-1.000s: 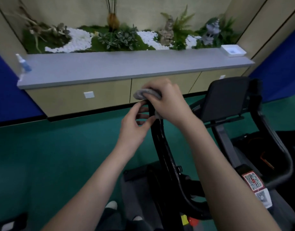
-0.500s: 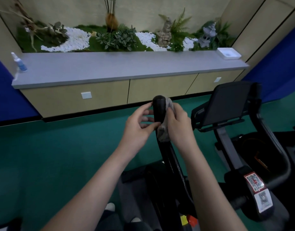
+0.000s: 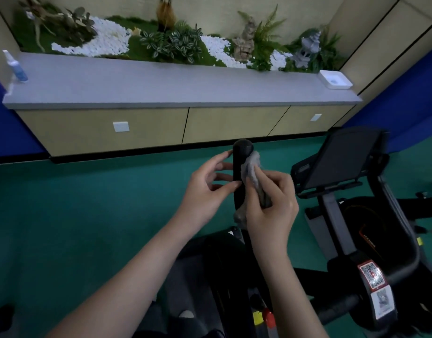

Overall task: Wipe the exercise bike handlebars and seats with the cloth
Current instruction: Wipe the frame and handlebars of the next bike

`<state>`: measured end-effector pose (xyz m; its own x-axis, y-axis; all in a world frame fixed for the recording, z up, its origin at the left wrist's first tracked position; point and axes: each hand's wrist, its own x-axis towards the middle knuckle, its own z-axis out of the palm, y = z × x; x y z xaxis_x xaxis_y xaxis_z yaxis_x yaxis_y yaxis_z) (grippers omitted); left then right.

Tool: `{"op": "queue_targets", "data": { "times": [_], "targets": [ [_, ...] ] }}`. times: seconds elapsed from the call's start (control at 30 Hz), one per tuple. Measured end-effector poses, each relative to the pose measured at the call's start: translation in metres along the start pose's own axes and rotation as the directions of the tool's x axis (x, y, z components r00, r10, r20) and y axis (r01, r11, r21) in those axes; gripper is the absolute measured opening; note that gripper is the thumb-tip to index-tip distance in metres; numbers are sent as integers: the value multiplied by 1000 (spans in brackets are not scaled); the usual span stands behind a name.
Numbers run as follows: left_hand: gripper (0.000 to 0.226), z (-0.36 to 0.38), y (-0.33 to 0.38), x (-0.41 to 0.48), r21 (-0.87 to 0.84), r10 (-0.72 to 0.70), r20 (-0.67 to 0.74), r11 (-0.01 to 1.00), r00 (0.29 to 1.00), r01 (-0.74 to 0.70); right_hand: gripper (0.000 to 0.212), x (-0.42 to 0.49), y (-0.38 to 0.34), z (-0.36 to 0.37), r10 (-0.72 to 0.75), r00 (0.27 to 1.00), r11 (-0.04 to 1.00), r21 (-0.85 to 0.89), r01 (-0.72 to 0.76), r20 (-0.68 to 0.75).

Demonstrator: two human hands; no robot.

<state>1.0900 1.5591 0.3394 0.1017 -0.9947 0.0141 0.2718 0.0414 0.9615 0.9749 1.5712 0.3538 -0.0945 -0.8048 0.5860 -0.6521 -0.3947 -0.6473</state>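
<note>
A black upright handlebar (image 3: 240, 164) of the exercise bike rises in the middle of the view, its rounded top end bare. My right hand (image 3: 271, 203) grips a grey cloth (image 3: 252, 169) and presses it against the right side of the bar. On the bar's left side my left hand (image 3: 205, 189) steadies it, thumb and fingertips touching it, fingers spread and mostly straight. The cloth's lower end hangs out below my right palm.
A second bike with a black console screen (image 3: 344, 157) and a frame bearing QR stickers (image 3: 372, 276) stands right. A grey counter (image 3: 161, 86) runs across the back, with a spray bottle (image 3: 16, 67), a white dish (image 3: 335, 79) and a planter behind. Green floor (image 3: 88, 211) lies left.
My right hand slid the cloth from the handlebar's top end down its right side, uncovering the tip. My left hand stayed on the bar's left side.
</note>
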Motion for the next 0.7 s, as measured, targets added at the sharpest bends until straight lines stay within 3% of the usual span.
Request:
{"op": "queue_targets", "data": {
  "times": [0.13, 0.23, 0.33, 0.47, 0.57, 0.7],
  "targets": [
    [49, 1, -1, 1, -11, -25, 12, 1000, 1000, 25, 27, -7, -3, -5, -36, 999, 999, 6, 37, -30],
    [47, 2, -4, -2, -24, -52, 13, 998, 999, 52, 26, 15, -11, 4, -174, 979, 984, 5, 176, -104],
    [44, 1, -8, -6, -38, -64, 14, 997, 998, 64, 20, 30, -10, 10, -317, 948, 946, -66, 318, 35],
    [39, -1, -13, -14, -20, -57, 12, 998, 998, 58, 20, 14, 3, -9, -272, 933, 956, -39, 289, 236],
    [37, 5, -17, -23, -50, -79, -26, 996, 997, 77, 16, 25, 3, -20, -250, 933, 968, 36, 249, 261],
    [33, 17, -23, -36, -81, -100, -122, 993, 988, 90, 14, 41, 4, -18, -401, 860, 915, 92, 392, 317]
  ]
}}
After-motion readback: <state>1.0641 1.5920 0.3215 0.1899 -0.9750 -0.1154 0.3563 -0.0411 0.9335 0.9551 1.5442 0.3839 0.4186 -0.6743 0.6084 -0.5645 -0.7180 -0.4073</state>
